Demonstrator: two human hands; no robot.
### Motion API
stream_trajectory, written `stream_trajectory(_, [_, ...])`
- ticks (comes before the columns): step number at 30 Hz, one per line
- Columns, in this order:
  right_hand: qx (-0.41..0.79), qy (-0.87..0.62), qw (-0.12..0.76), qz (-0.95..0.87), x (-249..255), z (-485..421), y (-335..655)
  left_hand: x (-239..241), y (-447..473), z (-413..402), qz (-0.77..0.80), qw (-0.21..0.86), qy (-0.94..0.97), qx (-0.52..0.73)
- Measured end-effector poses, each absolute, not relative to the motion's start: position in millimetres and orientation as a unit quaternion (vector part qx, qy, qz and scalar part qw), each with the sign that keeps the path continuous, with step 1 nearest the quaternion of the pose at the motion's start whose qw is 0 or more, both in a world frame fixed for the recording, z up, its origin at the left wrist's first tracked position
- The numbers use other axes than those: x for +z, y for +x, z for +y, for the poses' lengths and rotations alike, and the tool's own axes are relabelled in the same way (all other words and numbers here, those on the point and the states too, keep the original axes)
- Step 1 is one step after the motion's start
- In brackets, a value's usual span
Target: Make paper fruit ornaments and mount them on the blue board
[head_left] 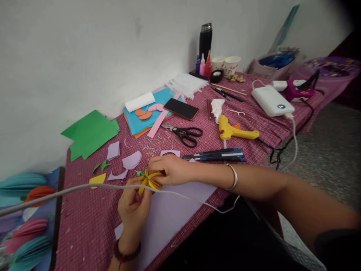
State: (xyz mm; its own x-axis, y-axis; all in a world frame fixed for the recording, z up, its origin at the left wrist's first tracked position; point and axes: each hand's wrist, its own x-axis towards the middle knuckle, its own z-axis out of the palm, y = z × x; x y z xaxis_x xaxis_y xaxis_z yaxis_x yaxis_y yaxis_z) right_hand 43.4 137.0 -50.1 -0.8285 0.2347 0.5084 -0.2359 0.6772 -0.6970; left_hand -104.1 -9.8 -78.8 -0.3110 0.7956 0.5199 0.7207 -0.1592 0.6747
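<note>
Between my two hands is a yellow folded-paper piece (pixel 152 183) with fanned layers and a green paper stem on top. My left hand (pixel 134 205) grips its lower left side between thumb and fingers. From the upper right, my right hand (pixel 169 168) pinches the other side, fingers closed and partly hiding it. Under both hands lies a lilac paper sheet (pixel 175 207). Lilac cut pieces (pixel 132 160), a yellow paper scrap (pixel 97 181) and small green paper leaves (pixel 105 165) lie to the left. A white cable (pixel 113 186) crosses in front of the hands.
Beyond my right arm are a utility knife (pixel 217 154), black-handled scissors (pixel 186 134) and a yellow glue gun (pixel 234 130). Green paper (pixel 91 137), a phone (pixel 181 108), a white power bank (pixel 272 101), paper cups (pixel 232 66) and a black bottle (pixel 205 42) stand or lie farther back.
</note>
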Motion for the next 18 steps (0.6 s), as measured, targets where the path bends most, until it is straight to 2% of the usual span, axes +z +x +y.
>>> stream_trajectory(4, [0.485,-0.026,0.273,-0.831,-52,133,42,-78,-94,-6,0.653,0.114,0.490,0.566])
stream_trajectory(7, [0.552,-0.062,0.279,-0.784,-55,128,40,-75,-90,-1,0.642,0.219,0.369,0.635])
stream_trajectory(11, [0.586,-0.060,0.288,-0.755,-57,126,39,-71,-92,0,0.619,0.342,0.318,0.632])
stream_trajectory(18, [0.559,-0.036,0.188,-0.807,-52,128,42,-67,-98,-15,0.615,0.363,0.369,0.594])
